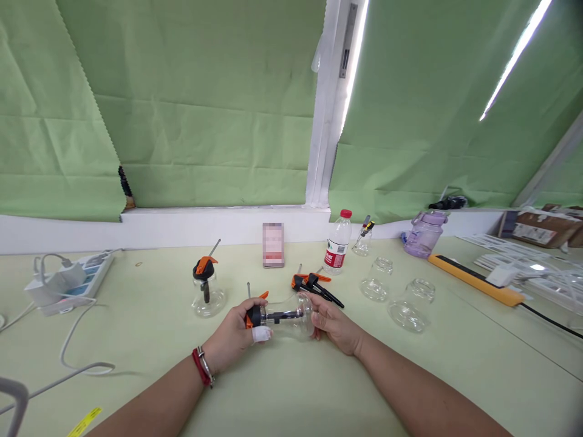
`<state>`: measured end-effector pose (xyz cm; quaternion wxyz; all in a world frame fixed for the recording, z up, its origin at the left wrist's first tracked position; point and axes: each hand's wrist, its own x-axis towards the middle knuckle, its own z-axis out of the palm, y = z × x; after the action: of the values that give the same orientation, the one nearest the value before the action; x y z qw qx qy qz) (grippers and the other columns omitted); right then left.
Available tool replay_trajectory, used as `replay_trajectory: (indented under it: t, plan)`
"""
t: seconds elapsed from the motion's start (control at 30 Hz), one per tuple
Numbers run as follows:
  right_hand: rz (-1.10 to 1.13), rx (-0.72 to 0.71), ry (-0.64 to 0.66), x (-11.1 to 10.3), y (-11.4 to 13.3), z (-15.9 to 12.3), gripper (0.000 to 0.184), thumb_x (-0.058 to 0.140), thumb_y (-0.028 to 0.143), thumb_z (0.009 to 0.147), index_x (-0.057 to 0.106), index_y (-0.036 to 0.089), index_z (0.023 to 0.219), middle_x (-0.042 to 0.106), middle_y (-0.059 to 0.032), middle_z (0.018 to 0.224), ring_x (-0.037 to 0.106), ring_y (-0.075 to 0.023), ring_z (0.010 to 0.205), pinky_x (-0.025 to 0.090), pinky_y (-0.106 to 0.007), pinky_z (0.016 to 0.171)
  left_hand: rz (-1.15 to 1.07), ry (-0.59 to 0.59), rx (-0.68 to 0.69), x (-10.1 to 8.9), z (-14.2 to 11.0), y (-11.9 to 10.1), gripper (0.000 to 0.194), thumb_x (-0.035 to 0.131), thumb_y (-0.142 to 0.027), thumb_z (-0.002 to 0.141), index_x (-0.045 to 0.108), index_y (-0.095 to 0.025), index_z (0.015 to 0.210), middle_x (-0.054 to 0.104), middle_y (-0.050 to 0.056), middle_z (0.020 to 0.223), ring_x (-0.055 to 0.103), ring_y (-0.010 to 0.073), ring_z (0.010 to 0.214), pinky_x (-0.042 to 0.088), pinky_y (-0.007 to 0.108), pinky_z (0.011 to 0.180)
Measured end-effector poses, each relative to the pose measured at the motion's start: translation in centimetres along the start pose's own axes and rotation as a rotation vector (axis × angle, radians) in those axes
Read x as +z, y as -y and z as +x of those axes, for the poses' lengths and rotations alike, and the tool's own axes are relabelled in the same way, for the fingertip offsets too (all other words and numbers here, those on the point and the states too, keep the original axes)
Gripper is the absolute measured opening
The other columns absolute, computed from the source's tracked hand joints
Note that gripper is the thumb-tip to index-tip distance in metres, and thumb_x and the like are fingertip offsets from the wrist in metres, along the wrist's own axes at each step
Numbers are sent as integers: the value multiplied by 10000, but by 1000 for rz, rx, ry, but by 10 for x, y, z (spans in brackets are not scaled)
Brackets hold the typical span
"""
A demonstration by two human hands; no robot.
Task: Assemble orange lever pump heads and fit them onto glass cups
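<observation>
A clear glass jar [291,317] is held on its side just above the table. My right hand [334,323] grips its wide base. My left hand [234,334], with white tape on the thumb, holds the black-and-orange lid [255,316] at the jar's neck. A dark rod from the lid shows inside the glass, and a thin metal piece sticks up behind. To the left stands a similar lidded jar [207,291], upright. Two loose black-and-orange lids [316,284] lie behind my right hand. Two lidless glass jars [377,280] [412,306] stand to the right.
A phone [273,245] leans at the back, near a red-capped bottle [337,246] and a small jar holding screwdrivers [363,238]. A purple jug [424,235] and an orange power strip [476,282] are on the right. A white power strip [93,276] with cables lies left.
</observation>
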<state>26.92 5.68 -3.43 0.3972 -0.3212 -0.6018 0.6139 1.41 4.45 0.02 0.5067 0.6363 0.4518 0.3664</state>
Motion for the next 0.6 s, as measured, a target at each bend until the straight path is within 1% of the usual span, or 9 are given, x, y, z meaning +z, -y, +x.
replay_trajectory:
  t: [0.07, 0.17, 0.23, 0.3, 0.37, 0.43, 0.5, 0.53, 0.6]
  plan:
    - [-19, -5, -4, 1, 0, 1, 652, 602, 528, 792, 413, 198, 1321, 594, -48, 906, 533, -99, 591, 391, -214, 501, 8, -4, -3, 0, -1, 0, 556, 765, -334, 602, 557, -177, 1093, 530, 11, 874, 497, 155, 748, 457, 273, 671]
    - [-44, -6, -18, 2, 0, 1, 660, 561, 572, 800, 433, 168, 1306, 578, -13, 723, 510, -104, 550, 372, -210, 479, 3, 7, -2, 0, -1, 1, 572, 762, -354, 606, 550, -180, 1108, 536, 16, 888, 500, 155, 743, 457, 279, 673]
    - [-57, -4, -23, 2, -1, 1, 660, 537, 591, 805, 445, 160, 1297, 566, -4, 667, 505, -111, 540, 368, -215, 478, -2, 15, -4, 0, 0, 1, 573, 761, -353, 612, 545, -178, 1113, 537, 21, 902, 502, 155, 742, 458, 283, 672]
    - [-57, -2, -21, 2, 0, 1, 683, 526, 607, 802, 437, 154, 1305, 564, -7, 655, 510, -121, 547, 373, -223, 485, 1, 13, -7, 0, 0, 0, 568, 766, -345, 606, 548, -178, 1103, 540, 27, 917, 505, 159, 753, 456, 283, 673]
    - [-32, -9, -14, 3, 1, 0, 728, 548, 607, 787, 387, 167, 1344, 592, -34, 752, 532, -128, 582, 396, -234, 507, -1, 5, -2, 1, 0, -1, 564, 768, -339, 602, 551, -178, 1096, 538, 23, 911, 504, 156, 750, 451, 277, 671]
    - [-4, -25, -1, 4, 3, -2, 776, 610, 569, 762, 307, 229, 1391, 586, -87, 1017, 558, -124, 641, 424, -244, 544, -15, -4, -1, 1, -1, -4, 562, 764, -338, 607, 546, -175, 1100, 521, 3, 856, 491, 139, 705, 444, 268, 652]
    - [6, -27, 13, 4, 6, -4, 802, 674, 493, 743, 259, 314, 1406, 456, -107, 1275, 567, -112, 698, 439, -244, 574, -30, -16, -3, 1, -1, -5, 558, 763, -333, 610, 546, -171, 1097, 495, -19, 799, 473, 124, 666, 438, 256, 629]
    - [5, -21, 19, 4, 7, -4, 804, 695, 456, 738, 256, 343, 1403, 400, -100, 1338, 563, -105, 713, 440, -241, 582, -34, -19, -3, 1, -1, -5, 553, 763, -331, 609, 547, -171, 1092, 485, -26, 780, 466, 120, 654, 435, 252, 619]
    - [5, -2, 21, 4, 8, -5, 790, 712, 413, 733, 279, 360, 1391, 385, -86, 1358, 546, -94, 713, 439, -234, 586, -41, -17, -4, 1, -1, -5, 544, 763, -329, 611, 548, -171, 1085, 477, -32, 764, 461, 116, 643, 432, 250, 611]
